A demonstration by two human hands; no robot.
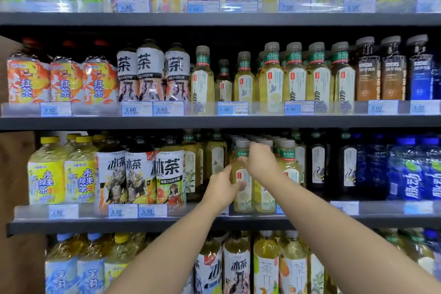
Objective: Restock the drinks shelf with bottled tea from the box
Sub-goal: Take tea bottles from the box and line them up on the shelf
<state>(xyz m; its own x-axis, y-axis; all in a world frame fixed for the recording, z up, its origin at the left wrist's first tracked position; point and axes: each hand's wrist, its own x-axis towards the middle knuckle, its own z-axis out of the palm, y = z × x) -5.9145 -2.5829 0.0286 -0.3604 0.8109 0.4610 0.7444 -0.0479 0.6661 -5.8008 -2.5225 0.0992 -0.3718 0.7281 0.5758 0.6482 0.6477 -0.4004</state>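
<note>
A yellow-green tea bottle with a grey cap and green neck band stands at the front of the third shelf. My left hand grips its body from the left, thumb across the label. My right hand reaches over the shoulder of the neighbouring bottle, fingers curled around its neck area among the grey caps. More bottles of the same tea stand behind and to the right. The box is out of view.
Black-and-white labelled tea bottles stand left of the hands, dark bottles and blue drinks to the right. Shelves above and below are packed with bottles. Price tags line each shelf edge. A brown panel borders the left.
</note>
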